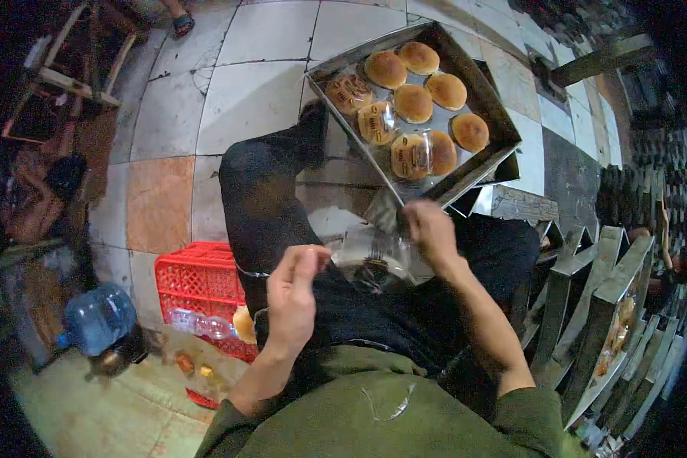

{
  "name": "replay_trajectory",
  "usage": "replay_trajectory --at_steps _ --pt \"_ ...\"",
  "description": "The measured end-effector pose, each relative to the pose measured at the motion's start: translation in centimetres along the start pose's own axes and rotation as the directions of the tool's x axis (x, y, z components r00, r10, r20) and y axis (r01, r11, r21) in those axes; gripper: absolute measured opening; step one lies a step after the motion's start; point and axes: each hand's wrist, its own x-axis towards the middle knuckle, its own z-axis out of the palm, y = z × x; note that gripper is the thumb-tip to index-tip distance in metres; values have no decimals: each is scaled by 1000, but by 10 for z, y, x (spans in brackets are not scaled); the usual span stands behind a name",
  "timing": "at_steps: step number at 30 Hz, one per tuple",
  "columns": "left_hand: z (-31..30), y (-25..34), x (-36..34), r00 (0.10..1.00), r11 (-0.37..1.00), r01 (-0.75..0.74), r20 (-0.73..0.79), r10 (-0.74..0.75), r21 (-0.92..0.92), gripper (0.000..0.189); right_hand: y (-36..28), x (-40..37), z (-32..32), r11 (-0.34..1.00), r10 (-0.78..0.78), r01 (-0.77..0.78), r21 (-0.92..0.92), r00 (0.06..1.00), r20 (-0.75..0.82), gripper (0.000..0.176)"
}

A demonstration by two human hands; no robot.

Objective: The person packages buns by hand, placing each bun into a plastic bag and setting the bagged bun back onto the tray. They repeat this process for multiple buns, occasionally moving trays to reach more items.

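Tiled floor (168, 99), pale squares with one orange one, dim room, seen from above a seated person in dark trousers and a green top. Clear plastic bag (374, 256) sat over the lap between both hands, stretched roughly side to side. Right hand (433, 233) had its grip pinching the bag's upper right edge, thumb and fingers pressed on the film. Left hand (292, 286) was at the bag's left side with its fingertips pressed together, just beside or touching the film. Couldn't tell if any film was caught between them. No bun seen in the bag. A dark patch showed low in it, either print or the trousers behind, unclear.

Metal tray (487, 95) lay ahead of the hands, past the knees, with one corner pointing back toward the person. That near corner was just beyond the right hand, so the right hand was the nearer one. The left hand was well apart from it.

In the tray, wrapped buns (378, 122), three by the look of it, lay along the left and near side in clear film with brown labels. Bare buns (413, 103) filled the far and right side, some touching each other.

Red crate (198, 275) stood on the floor left of the leg, with small clear bottles (200, 324) at its near edge. Blue water jug (98, 319) stood farther left. Stacked trays (588, 305) stood on edge at the right, contents too small to tell. Wooden stool (76, 69) was at upper left.
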Motion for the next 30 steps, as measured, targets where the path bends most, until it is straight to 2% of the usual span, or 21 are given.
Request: replay_trajectory --at_steps 2,3,4,5,6,7,8,9,10,12,14,15,18,22,23,24,26,27,28,29,30 --pt "19 -12 1 994 997 55 93 -59 48 33 -23 14 -11 996 40 -10 92 946 -321 11" --pt "25 -24 2 987 994 89 139 -79 -69 41 -45 8 -18 992 -116 128 24 952 -282 14" --pt "28 -38 5 977 975 129 192 -94 -182 50 -64 -4 -22 972 -220 222 75 975 -36 17" --pt "26 -51 12 980 997 38 195 -24 -70 53 -95 -22 -26 922 -359 348 168 932 41 22" --pt "32 -18 12 992 997 63 111 -67 39 43 -116 -54 -3 911 -248 236 339 969 -8 23" --pt "26 -8 16 995 996 90 46 -90 8 37 -133 -54 -33 873 -438 419 250 899 23 22" --pt "22 -3 21 993 992 120 -19 -120 -25 31 -128 -53 -52 754 -535 428 498 840 90 23" --pt "21 -2 23 995 912 92 5 -98 -399 22 -114 -53 -64 732 -490 403 550 872 12 27" --pt "17 9 24 992 963 108 -41 -122 -248 19 -109 -45 -75 702 -435 382 601 898 -62 31" --pt "10 14 22 994 997 72 87 -70 -19 20 -115 -8 -94 946 -8 134 295 920 -392 29" --pt "10 19 19 985 998 54 163 -55 14 20 -98 13 -97 745 187 -74 663 977 -101 30" --pt "9 22 18 973 998 30 229 -40 48 20 -85 15 -99 548 65 -222 806 973 223 24" --pt "1 28 23 956 957 271 148 -255 -102 17 -75 19 -102 561 175 -277 780 961 215 14" --pt "2 17 38 996 963 87 -50 -77 257 7 -52 42 -95 796 103 -238 557 960 262 13" --pt "1 13 44 998 964 47 -59 -32 262 18 -55 46 -87 937 81 -68 343 996 -24 13" --pt "-1 9 49 997 964 55 -60 -40 259 18 -63 45 -82 953 137 -119 279 990 -44 14" --pt "-3 3 61 994 904 53 -107 -9 425 30 -57 51 -81 804 -389 178 568 879 275 14" --pt "-2 3 65 994 916 84 -96 -50 393 24 -51 62 -82 754 -480 -33 656 655 584 12" --pt "-2 0 68 994 914 93 -95 -60 395 24 -27 64 -64 743 -360 -36 668 820 445 11" --pt "-2 -6 69 989 929 131 -113 -97 347 20 13 79 -28 891 -148 132 435 989 4 7" --pt "-2 -12 69 982 939 172 -131 -138 297 17 36 100 -13 938 328 -318 134 943 -56 11"
